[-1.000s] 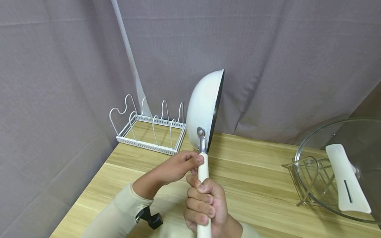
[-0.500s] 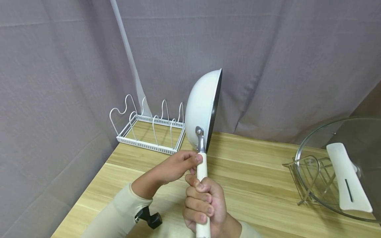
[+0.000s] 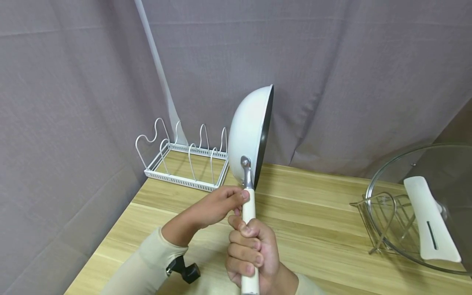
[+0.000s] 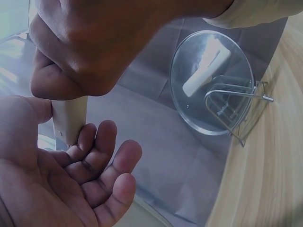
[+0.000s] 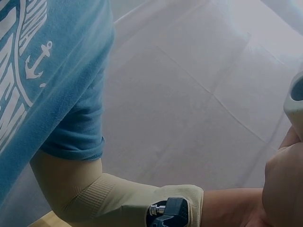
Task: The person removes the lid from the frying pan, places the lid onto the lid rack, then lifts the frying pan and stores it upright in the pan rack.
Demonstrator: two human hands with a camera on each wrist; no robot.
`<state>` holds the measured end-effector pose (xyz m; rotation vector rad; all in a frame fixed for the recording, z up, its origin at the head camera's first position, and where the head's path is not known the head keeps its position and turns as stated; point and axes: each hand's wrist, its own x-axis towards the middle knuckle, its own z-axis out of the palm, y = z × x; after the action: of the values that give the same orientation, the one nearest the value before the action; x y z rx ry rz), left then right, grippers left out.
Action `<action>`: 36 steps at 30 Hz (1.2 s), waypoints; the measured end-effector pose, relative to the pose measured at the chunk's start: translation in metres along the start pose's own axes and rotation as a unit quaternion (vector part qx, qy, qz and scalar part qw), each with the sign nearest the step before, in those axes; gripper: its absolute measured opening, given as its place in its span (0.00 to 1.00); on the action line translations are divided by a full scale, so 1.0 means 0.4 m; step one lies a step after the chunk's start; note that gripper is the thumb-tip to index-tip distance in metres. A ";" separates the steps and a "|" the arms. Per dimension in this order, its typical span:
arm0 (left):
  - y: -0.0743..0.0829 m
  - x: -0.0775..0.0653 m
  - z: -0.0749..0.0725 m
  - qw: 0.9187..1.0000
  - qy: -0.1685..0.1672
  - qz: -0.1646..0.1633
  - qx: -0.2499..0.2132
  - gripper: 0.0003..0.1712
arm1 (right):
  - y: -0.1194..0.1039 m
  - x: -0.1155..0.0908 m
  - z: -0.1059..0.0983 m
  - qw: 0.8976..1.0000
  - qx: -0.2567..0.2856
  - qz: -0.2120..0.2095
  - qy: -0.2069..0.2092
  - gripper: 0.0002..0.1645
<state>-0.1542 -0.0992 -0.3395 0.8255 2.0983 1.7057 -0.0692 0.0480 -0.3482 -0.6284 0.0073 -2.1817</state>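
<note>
A deep frying pan [image 3: 248, 131], white outside and dark inside, is held on its side, with the open face turned right. In the head view my right hand [image 3: 256, 250] grips the lower part of its cream handle [image 3: 249, 205], fingers wrapped round it. My left hand [image 3: 217, 207] pinches the handle's upper end near the metal bracket [image 3: 247, 174]. The left wrist view shows the thumb and index finger of the left hand [image 4: 52, 179] at the handle [image 4: 70, 118], the other fingers loosely bent, with the right fist [image 4: 90, 52] above. Only the handle's end [image 5: 296, 97] shows in the right wrist view.
A white wire pan rack [image 3: 184, 182] stands on the wooden table [image 3: 313, 205], just left of the pan. At the right, a glass lid [image 3: 383, 168] with a cream handle [image 3: 431, 221] leans in a metal wire stand [image 3: 376, 246]. Grey curtain [image 3: 332, 82] hangs behind.
The pan and both hands have drifted slightly left in the head view, bringing the pan a little nearer the white rack. Both hands keep their hold on the handle.
</note>
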 end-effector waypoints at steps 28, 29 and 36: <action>0.009 -0.001 0.003 1.000 0.010 0.007 0.019 0.24 | -0.004 -0.004 0.001 1.000 0.008 0.006 -0.009 0.07; 0.009 -0.001 0.003 1.000 0.011 0.007 0.020 0.25 | -0.004 -0.004 0.001 1.000 0.009 0.005 -0.009 0.07; 0.010 -0.003 0.000 1.000 0.016 0.005 0.025 0.28 | -0.003 -0.002 0.004 1.000 0.016 0.003 -0.008 0.05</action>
<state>-0.1525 -0.0994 -0.3358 0.8315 2.1700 1.6876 -0.0691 0.0497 -0.3470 -0.6274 -0.0346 -2.1668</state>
